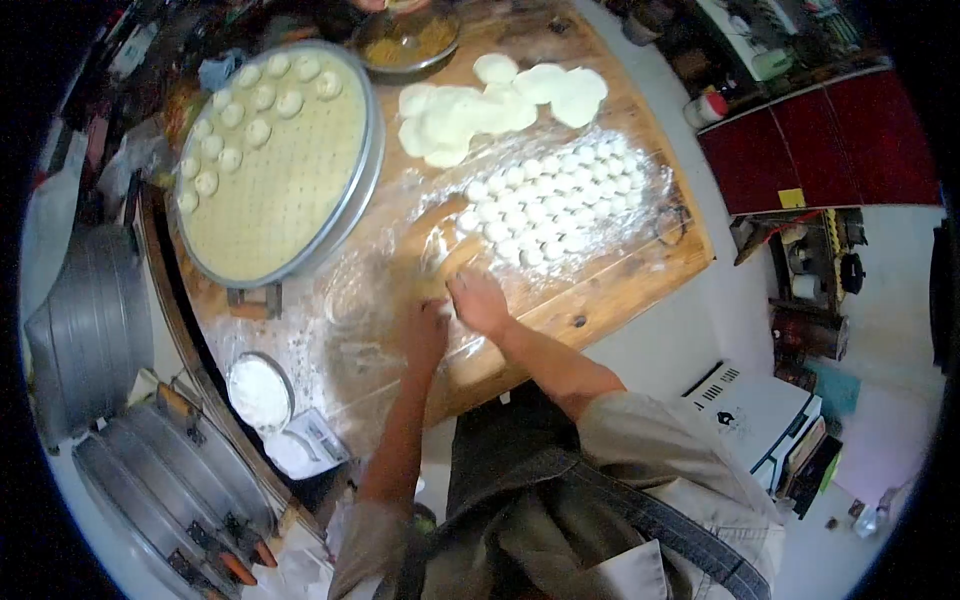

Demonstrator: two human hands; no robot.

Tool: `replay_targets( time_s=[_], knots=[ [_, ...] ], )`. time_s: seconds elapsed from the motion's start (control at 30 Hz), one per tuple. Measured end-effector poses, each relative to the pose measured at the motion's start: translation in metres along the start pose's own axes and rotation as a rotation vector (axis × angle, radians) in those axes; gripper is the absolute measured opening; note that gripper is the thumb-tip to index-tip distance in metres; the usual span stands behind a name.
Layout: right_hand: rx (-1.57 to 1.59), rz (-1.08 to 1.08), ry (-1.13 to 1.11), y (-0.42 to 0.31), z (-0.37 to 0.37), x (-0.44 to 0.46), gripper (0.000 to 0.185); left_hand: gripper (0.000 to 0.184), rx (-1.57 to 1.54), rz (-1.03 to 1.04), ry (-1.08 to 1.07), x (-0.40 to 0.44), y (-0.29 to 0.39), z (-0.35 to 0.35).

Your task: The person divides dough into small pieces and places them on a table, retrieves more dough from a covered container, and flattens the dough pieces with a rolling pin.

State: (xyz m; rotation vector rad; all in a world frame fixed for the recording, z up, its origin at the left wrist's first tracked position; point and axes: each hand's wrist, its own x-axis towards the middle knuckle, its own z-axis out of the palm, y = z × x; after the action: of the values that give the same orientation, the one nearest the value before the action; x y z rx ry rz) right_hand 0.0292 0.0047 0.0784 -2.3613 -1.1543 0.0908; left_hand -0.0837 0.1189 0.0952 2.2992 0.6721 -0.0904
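Observation:
My left hand (430,328) is low over the floured wooden table, its fingers closed around something I cannot make out; a small pale bit, perhaps dough, shows at the fingertips. Close beside it, my right hand (479,300) has its fingers curled down, and what they grip is blurred. A tan, rounded shape just beyond the right fingers is too smeared to name. Several small dough balls (555,205) sit in floury rows past my right hand. Behind them lie overlapping flat dough wrappers (465,112).
A large round steamer tray (290,210) at left holds several filled buns (258,132). A metal bowl (408,50) of filling stands at the back, with part of another person's hand (380,5) above. A flour bowl (260,392) and a scale (312,443) stand at the left edge. Stacked metal steamers (170,490) are at lower left.

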Motion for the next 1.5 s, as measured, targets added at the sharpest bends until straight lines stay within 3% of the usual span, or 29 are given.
replay_targets(
  time_s=[0.03,0.1,0.17,0.27,0.3,0.4,0.43,0.47,0.6,0.73,0.77,0.8,0.87,0.93,0.97,1.07,1.1,1.17,1.2,1.27,1.33,1.4,1.47,1.5],
  knots=[
    [0.044,0.086,-0.068,0.001,0.009,0.018,0.009,0.026,-0.010,-0.082,0.007,0.003,-0.005,-0.003],
    [0.049,0.165,-0.141,-0.013,0.005,0.040,0.008,0.026,0.202,0.385,0.312,0.010,-0.026,0.003],
    [0.012,0.144,-0.157,-0.018,-0.005,0.046,0.008,0.027,-0.074,0.266,0.091,0.024,-0.039,0.006],
    [0.076,0.006,-0.100,-0.008,-0.011,0.002,0.007,0.026,-0.074,0.279,0.060,0.010,-0.011,-0.026],
    [0.042,-0.052,-0.118,-0.002,-0.017,-0.021,0.008,0.027,-0.087,0.196,-0.007,0.004,-0.018,-0.023],
    [-0.024,-0.116,-0.087,-0.010,-0.016,-0.014,0.008,0.027,-0.165,0.124,0.129,-0.023,-0.017,-0.031],
    [-0.027,-0.016,-0.109,-0.014,-0.010,0.006,0.008,0.024,-0.443,0.177,0.233,-0.020,-0.019,-0.031],
    [-0.033,0.081,-0.132,-0.017,-0.002,0.023,0.008,0.024,-0.437,0.169,0.231,-0.015,-0.024,-0.032],
    [-0.009,0.014,0.038,-0.016,0.014,0.039,0.003,0.010,-0.099,0.128,0.174,-0.014,-0.014,-0.050],
    [-0.078,-0.068,-0.222,-0.016,-0.019,-0.022,0.004,0.012,-0.255,0.133,0.276,-0.013,-0.033,-0.040],
    [-0.108,-0.073,-0.322,-0.013,-0.021,-0.024,0.012,0.014,-0.343,0.111,0.332,-0.019,-0.031,-0.034],
    [-0.105,-0.070,-0.324,-0.013,-0.014,-0.014,0.012,0.017,-0.231,0.107,0.342,-0.023,-0.009,-0.051],
    [-0.110,0.084,-0.113,-0.023,0.007,0.024,0.013,0.020,-0.115,0.097,0.344,-0.023,0.025,-0.073],
    [-0.116,0.185,-0.056,-0.030,0.013,0.057,0.012,0.023,-0.038,0.074,0.264,-0.008,0.032,-0.074],
    [-0.086,0.126,-0.032,-0.024,0.021,0.062,0.012,0.026,-0.117,0.036,0.092,0.004,0.032,-0.083],
    [-0.045,0.050,-0.093,-0.025,0.007,0.024,0.007,0.028,-0.271,-0.098,0.009,0.006,0.029,-0.090],
    [-0.046,0.005,0.008,-0.023,0.004,-0.005,0.006,0.028,-0.336,-0.182,0.115,0.001,0.014,-0.078],
    [-0.040,-0.042,0.028,-0.022,-0.006,-0.024,0.006,0.027,-0.440,-0.176,0.104,-0.010,-0.033,-0.043],
    [-0.028,-0.086,0.043,-0.020,-0.006,-0.027,0.007,0.026,-0.478,-0.121,0.128,-0.014,-0.026,-0.048],
    [-0.050,-0.015,0.028,-0.020,0.014,0.009,0.006,0.023,-0.554,-0.006,0.169,-0.021,-0.012,-0.058],
    [-0.105,0.153,-0.009,-0.027,0.017,0.042,0.005,0.022,-0.216,0.017,0.075,-0.007,0.008,-0.072],
    [-0.111,0.124,0.026,-0.026,0.022,0.055,0.005,0.021,-0.186,0.041,0.049,0.012,0.010,-0.072],
    [-0.109,0.113,0.034,-0.027,0.015,0.032,0.005,0.019,-0.344,-0.076,0.021,0.011,0.004,-0.072],
    [-0.097,0.096,-0.063,-0.025,0.004,0.004,0.005,0.017,-0.365,-0.145,0.063,0.012,-0.024,-0.049]
  ],
)
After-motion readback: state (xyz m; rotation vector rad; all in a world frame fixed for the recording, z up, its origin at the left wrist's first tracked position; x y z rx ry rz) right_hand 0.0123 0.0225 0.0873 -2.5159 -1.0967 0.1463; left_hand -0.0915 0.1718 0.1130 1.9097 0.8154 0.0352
